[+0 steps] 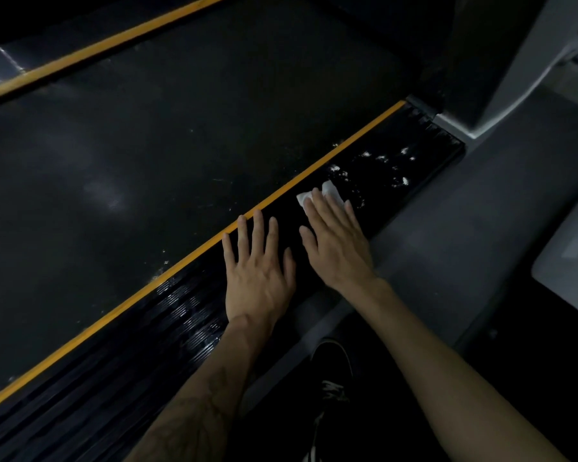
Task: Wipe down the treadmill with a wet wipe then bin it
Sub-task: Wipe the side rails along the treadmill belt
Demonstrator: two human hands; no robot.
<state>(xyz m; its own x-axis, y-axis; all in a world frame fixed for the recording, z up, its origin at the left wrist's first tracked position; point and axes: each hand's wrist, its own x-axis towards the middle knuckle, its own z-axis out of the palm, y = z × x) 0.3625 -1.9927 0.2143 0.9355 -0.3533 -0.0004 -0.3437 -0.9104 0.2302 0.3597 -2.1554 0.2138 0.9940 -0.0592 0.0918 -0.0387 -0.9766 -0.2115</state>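
Observation:
The treadmill's dark belt [167,155] runs diagonally, edged by an orange stripe [314,175]. Beside it lies the black ribbed side rail [411,155], dotted with white specks ahead of my hands. A white wet wipe [329,191] lies on that rail under the straight fingers of my right hand [339,245], which presses it flat. Just to its left my left hand [257,275] rests flat on the same rail, fingers spread and reaching the orange stripe, holding nothing.
A second orange stripe [114,45] marks the belt's far edge. The treadmill's upright [501,55] rises at the upper right. Grey floor [481,228] borders the rail on the right. My dark shoe [334,378] stands below the rail. No bin is in view.

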